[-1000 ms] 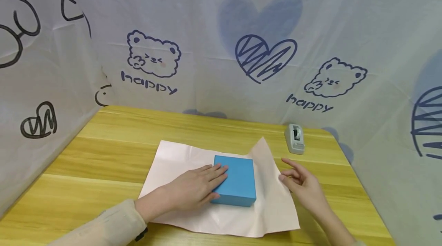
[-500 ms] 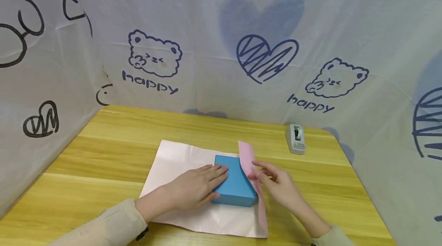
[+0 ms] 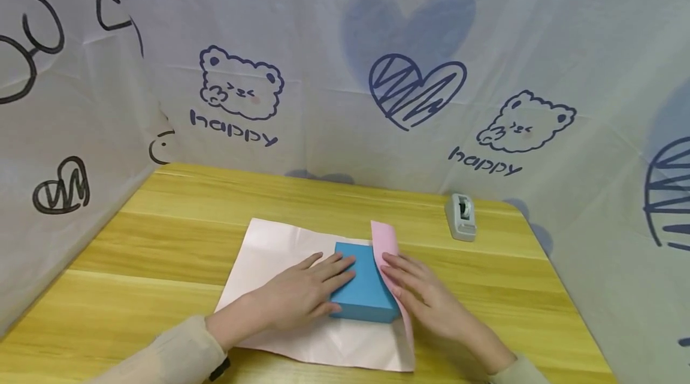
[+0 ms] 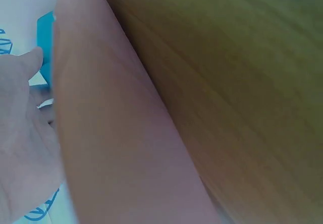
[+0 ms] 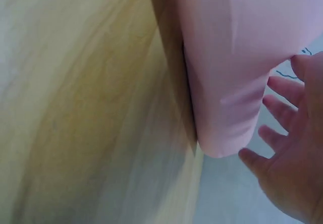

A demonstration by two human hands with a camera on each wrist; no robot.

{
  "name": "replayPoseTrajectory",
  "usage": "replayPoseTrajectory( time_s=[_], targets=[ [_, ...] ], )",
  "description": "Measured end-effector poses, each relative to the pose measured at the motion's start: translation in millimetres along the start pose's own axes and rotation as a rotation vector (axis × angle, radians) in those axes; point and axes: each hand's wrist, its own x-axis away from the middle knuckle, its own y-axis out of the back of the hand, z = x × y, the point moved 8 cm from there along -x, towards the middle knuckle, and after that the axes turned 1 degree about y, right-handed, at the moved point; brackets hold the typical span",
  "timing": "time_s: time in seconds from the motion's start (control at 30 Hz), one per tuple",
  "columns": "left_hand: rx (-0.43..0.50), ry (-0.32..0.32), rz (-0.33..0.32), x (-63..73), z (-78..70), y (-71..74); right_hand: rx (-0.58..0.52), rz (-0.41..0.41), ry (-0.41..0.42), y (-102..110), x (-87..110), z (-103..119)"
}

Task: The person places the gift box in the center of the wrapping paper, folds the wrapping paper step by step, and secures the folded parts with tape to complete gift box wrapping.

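On the wooden tabletop (image 3: pixel 162 240), a blue box (image 3: pixel 363 279) rests on a pale sheet of paper (image 3: pixel 286 252), whose pink-backed right side stands up against the box and bends over its right edge. The left hand (image 3: pixel 299 294) lies across the box's left edge, fingers straight and spread, its grip clamped on nothing. The right hand (image 3: pixel 426 297) sets its extended fingers on the pink flap from outside; that grip is likewise unclosed. The flap blocks the right wrist camera's sight of the box, and a large blurred surface covers much of it for the left one. Beyond the right hand, well apart, sits a grey tape dispenser (image 3: pixel 462 217) near the far edge, before a white cloth (image 3: pixel 334 132) printed with bears and hearts.
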Motion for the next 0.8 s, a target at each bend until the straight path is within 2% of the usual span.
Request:
replayPoseTrajectory(
  time_s=[0.13, 0.23, 0.33, 0.6, 0.8],
  targets=[
    [0.014, 0.041, -0.002, 3.6, 4.6, -2.9, 0.005, 0.107, -0.056, -13, -0.2, -3],
    [0.020, 0.056, -0.003, 5.7, 7.0, -4.7, 0.002, 0.157, -0.095, -19, -1.5, -3],
    [0.024, 0.055, -0.003, 6.7, 7.6, -5.3, 0.029, 0.163, -0.095, -23, -4.7, -1],
    [0.033, 0.038, -0.007, 6.6, 6.2, -2.1, 0.177, 0.184, -0.020, -32, -12.6, 12],
    [0.041, 0.038, -0.011, 10.3, 7.3, 0.2, 0.182, 0.169, -0.031, -36, -17.0, 19]
  ],
)
